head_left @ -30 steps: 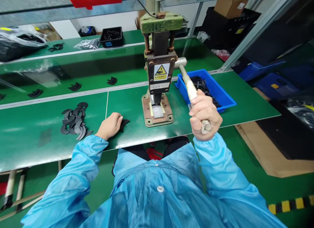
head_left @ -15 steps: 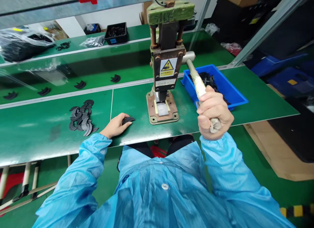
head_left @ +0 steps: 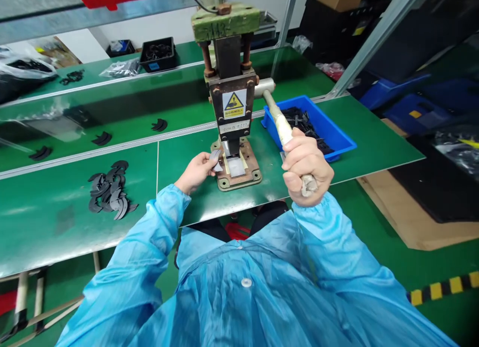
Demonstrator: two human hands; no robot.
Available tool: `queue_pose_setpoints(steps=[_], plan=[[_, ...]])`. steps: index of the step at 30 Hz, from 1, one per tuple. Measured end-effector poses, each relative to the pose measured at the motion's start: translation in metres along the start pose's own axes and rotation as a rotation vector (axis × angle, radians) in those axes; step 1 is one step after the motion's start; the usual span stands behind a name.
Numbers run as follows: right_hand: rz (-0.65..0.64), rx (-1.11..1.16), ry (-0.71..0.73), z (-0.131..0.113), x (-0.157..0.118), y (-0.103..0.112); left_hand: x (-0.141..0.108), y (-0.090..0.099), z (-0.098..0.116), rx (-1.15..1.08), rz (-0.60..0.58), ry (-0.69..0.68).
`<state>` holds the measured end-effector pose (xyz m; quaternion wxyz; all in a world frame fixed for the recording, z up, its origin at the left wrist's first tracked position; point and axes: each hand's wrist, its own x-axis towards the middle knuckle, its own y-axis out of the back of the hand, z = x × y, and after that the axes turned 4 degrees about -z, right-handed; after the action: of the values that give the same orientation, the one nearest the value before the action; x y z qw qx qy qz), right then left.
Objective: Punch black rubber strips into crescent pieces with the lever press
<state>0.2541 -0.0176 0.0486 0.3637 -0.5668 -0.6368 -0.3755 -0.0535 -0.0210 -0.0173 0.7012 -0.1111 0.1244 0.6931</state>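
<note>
Between the thumb and fingers of my left hand (head_left: 198, 171) is a curved dark grey piece (head_left: 216, 159), held up at the left edge of the press base (head_left: 250, 171). My right hand (head_left: 309, 167) is wrapped round the tape-covered lever (head_left: 279, 118) of the hand press (head_left: 231, 100). A light metal plate (head_left: 236, 166) lies on the base below the ram, which hangs just behind it. Left of my left hand, a loose pile of similar curved pieces (head_left: 108, 190) rests on the green table.
Behind the lever stands a blue bin (head_left: 337, 142) of black parts. Several curved pieces (head_left: 102, 138) lie spaced out along the strip behind the metal rail. A black box (head_left: 159, 55) and a plastic bag (head_left: 121, 68) sit on the far ledge.
My left hand has lifted the curved piece off the table and carried it right to the press base. My right hand still grips the lever. The view has shifted to the right.
</note>
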Motion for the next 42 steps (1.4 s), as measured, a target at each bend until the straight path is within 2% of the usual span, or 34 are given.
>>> queue_pose_setpoints(steps=[3,6,15,21,25,28,30,31,33,35,37,39,41,42], plan=[[-0.015,0.013,-0.012,-0.001,0.0,0.001,0.017,-0.016,0.008,0.029,-0.028,0.022],[-0.024,0.024,-0.022,-0.003,0.0,0.001,0.027,-0.024,0.012,0.083,-0.061,0.07],[0.042,0.024,-0.017,0.0,0.0,-0.006,0.035,-0.031,0.031,0.246,-0.118,0.226],[0.06,0.007,-0.01,0.0,0.0,-0.005,0.043,-0.036,0.031,0.268,-0.099,0.327],[0.04,-0.032,-0.041,-0.001,0.0,-0.003,0.031,-0.047,0.027,0.275,-0.05,0.242],[0.135,-0.066,-0.018,0.005,0.0,-0.007,0.012,-0.045,0.021,0.265,-0.119,0.027],[0.229,-0.075,-0.003,0.012,0.0,-0.013,-0.006,-0.028,0.017,0.287,-0.172,-0.137],[0.276,-0.075,-0.004,0.015,0.001,-0.017,-0.018,-0.014,0.014,0.318,-0.155,-0.199],[0.379,-0.075,-0.017,0.019,0.002,-0.023,-0.046,0.024,0.006,0.432,-0.003,-0.269],[0.446,-0.072,-0.024,0.021,0.002,-0.027,-0.081,0.072,-0.004,0.617,0.25,-0.272],[0.473,-0.065,-0.027,0.021,0.003,-0.028,-0.116,0.123,-0.015,0.881,0.507,-0.215],[0.485,-0.057,-0.041,0.02,0.004,-0.029,-0.149,0.167,-0.027,1.072,0.737,-0.082],[0.505,-0.06,-0.057,0.02,0.004,-0.03,-0.174,0.198,-0.038,1.168,0.87,0.085],[0.51,-0.067,-0.058,0.021,0.004,-0.031,-0.183,0.208,-0.043,1.188,0.887,0.157]])
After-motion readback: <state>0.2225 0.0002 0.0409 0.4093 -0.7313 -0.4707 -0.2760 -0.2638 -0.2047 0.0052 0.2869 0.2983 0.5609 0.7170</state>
